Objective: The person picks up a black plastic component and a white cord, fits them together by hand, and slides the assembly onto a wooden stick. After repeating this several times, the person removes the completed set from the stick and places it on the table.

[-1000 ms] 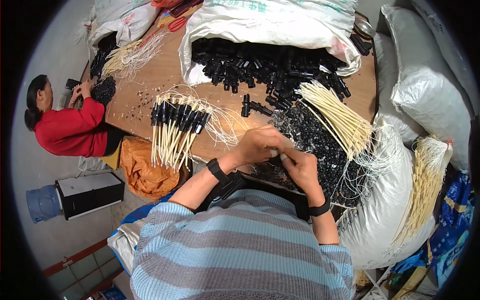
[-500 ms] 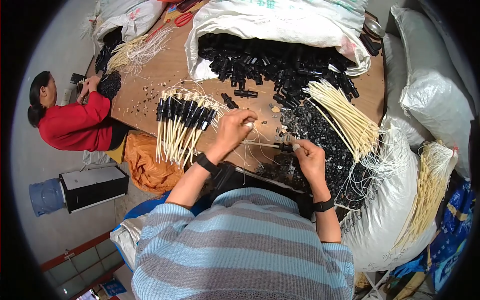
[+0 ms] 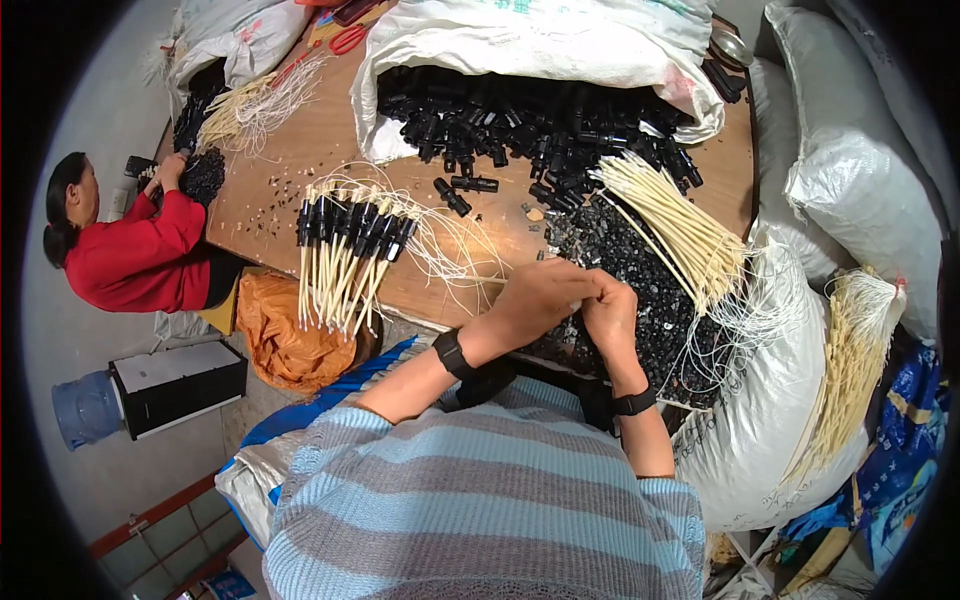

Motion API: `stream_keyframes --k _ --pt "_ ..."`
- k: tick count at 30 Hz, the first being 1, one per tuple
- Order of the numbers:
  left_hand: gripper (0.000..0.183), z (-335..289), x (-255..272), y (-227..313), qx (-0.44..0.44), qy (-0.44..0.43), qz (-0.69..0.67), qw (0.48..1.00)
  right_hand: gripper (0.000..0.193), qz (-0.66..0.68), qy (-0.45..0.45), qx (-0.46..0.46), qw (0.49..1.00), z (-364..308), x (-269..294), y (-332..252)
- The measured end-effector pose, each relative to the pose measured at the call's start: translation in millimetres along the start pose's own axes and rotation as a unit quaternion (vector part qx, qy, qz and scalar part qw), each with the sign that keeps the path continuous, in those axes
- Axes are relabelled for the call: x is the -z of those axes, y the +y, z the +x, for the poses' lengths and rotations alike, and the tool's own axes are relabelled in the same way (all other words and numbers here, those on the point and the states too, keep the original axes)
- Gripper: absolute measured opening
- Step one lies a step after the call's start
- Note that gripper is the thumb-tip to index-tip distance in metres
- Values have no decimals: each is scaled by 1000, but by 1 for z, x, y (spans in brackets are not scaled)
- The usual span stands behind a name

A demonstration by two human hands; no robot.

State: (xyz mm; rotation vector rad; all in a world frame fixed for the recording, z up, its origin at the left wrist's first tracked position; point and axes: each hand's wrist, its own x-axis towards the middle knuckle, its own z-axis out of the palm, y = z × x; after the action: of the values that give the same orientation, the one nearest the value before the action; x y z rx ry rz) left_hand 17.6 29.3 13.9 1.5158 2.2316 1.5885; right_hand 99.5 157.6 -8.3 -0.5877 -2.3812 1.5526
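Observation:
My left hand (image 3: 535, 302) and my right hand (image 3: 611, 312) meet at the table's near edge, fingers closed and touching. A thin cream rod (image 3: 491, 281) with white string pokes out to the left of my left hand. My fingers cover its far end and the black plastic fitting there. What my left fingertips pinch is hidden. To the left lies a row of cream rods with black fittings (image 3: 352, 245) on them. Just beyond my right hand spreads a pile of small black and clear pieces (image 3: 655, 285), with a bundle of cream rods (image 3: 665, 230) on top.
An open white sack (image 3: 540, 45) at the back spills black fittings (image 3: 450, 135) onto the brown table (image 3: 270, 215). Stuffed white sacks (image 3: 850, 150) crowd the right side. At the far left a person in red (image 3: 140, 240) works. An orange bag (image 3: 290, 330) stands below the left edge.
My left hand has come right and down to meet my right hand, covering the black fitting and most of the rod. The view has shifted slightly, so the surroundings sit further left.

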Motion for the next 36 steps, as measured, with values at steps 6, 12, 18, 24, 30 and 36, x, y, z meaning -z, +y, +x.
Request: stream_keyframes --k 6,12,18,24,30,36 --pt "37 -4 5 0 -40 -16 98 994 14 -110 3 35 993 -5 0 -14" --pt "32 -5 15 11 338 92 -262 899 11 -240 97 182 949 -14 -3 -15" --pt "22 -10 13 2 371 50 -293 880 13 -303 91 240 918 -18 -8 -19" --pt "15 -9 14 7 305 102 -244 915 16 -208 97 234 945 -17 -9 -25" --pt "14 -10 16 -4 220 110 -62 967 13 -15 31 90 995 -18 -3 -27" --pt "22 -6 27 -11 64 90 89 990 10 215 0 23 976 -19 2 -25"
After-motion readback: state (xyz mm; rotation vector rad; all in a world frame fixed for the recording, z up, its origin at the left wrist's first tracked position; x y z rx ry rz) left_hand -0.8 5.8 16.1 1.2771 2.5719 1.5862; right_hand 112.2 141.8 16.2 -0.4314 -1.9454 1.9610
